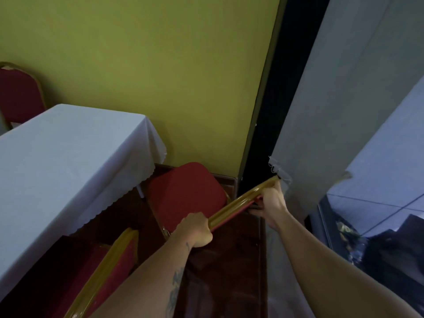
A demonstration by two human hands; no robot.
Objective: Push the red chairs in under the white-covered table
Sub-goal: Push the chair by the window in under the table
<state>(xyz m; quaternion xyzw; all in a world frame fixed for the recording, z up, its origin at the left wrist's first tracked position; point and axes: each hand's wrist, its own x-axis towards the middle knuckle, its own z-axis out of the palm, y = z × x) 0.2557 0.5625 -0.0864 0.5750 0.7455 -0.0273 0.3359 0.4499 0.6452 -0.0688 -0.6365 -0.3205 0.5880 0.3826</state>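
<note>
At the corner of a white-covered bench (68,152), both arms reach forward, the left hand (195,230) and right hand (271,203) each clenched over the gold top rail of a red chair (185,191), its seat at twelve o'clock from the hands, just beside the cloth's hem.

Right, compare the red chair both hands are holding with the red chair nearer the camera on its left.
The held red padded chair with the gold metal frame has its whole seat showing, clear of the white tablecloth; the nearer red-and-gold chair shows only its backrest. The left hand and right hand grip the held chair's top rail; nothing touches the nearer chair. Both share red upholstery and gold frames.
</note>
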